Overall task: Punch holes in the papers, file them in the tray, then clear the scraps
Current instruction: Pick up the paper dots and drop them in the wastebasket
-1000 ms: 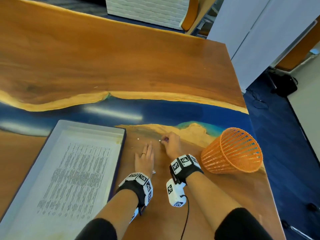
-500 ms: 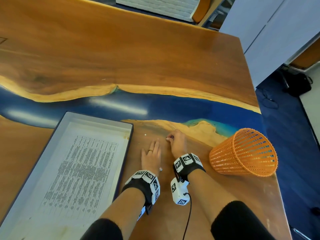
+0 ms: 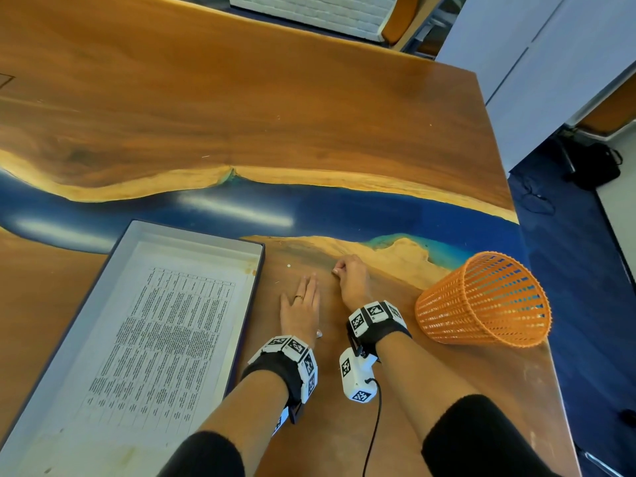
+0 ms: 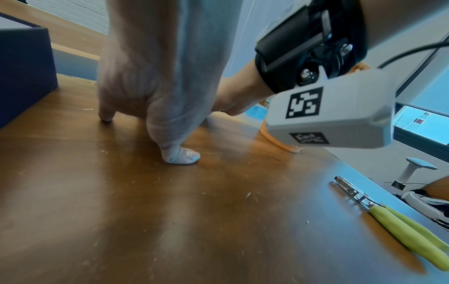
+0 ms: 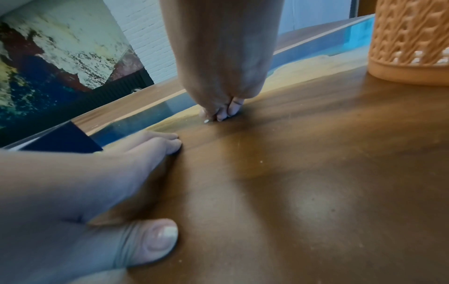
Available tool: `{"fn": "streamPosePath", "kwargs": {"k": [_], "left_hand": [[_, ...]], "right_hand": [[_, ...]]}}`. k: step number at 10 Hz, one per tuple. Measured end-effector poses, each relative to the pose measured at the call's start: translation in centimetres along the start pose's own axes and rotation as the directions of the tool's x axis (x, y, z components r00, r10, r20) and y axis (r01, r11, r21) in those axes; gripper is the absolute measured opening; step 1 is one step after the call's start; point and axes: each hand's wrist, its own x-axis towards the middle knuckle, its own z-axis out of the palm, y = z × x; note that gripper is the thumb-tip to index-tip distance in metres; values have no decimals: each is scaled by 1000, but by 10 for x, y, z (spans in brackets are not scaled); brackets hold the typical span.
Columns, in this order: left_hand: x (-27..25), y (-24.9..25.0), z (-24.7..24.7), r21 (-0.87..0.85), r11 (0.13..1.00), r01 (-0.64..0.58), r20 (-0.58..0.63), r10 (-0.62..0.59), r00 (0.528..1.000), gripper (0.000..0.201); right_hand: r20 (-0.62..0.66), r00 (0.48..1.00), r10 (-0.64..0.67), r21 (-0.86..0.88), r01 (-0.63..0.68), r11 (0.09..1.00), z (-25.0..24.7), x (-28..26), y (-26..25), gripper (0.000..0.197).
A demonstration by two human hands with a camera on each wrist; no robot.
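Observation:
The tray (image 3: 256, 266) at the left holds a printed paper (image 3: 165, 339). My left hand (image 3: 304, 287) lies flat, palm down, on the wood just right of the tray, touching the table with straight fingers (image 4: 181, 155). Beside it my right hand (image 3: 339, 271) has its fingers curled, and the bunched fingertips (image 5: 222, 114) pinch at a tiny white paper scrap (image 5: 206, 121) on the table. Another scrap (image 3: 288, 266) lies loose between the tray and the hands. The orange mesh basket (image 3: 481, 301) stands to the right of my right hand.
A hole punch with green handles (image 4: 401, 230) lies near the table's front right edge, behind my left wrist. The table's right edge (image 3: 516, 215) drops to blue carpet. Fine specks dot the wood around the hands.
My right fingertips have slid slightly left onto the small scrap. The left hand has stayed flat on the table. The head view has shifted a little.

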Motion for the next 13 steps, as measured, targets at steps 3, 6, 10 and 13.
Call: {"fn": "streamPosePath", "kwargs": {"k": [3, 6, 10, 13], "left_hand": [[0, 0, 0, 20, 1000, 1, 7, -1, 1000, 103], [1, 0, 1, 23, 1000, -1, 8, 1, 1000, 103], [-2, -6, -2, 5, 999, -39, -20, 39, 999, 99], [0, -5, 1, 2, 999, -36, -34, 36, 999, 101]], "right_hand": [[-41, 996, -84, -9, 84, 996, -6, -5, 7, 9], [-4, 997, -77, -94, 76, 993, -3, -2, 1, 14], [-9, 992, -123, -28, 123, 992, -8, -3, 8, 8], [-1, 987, -161, -21, 161, 987, -11, -5, 12, 8]]}}
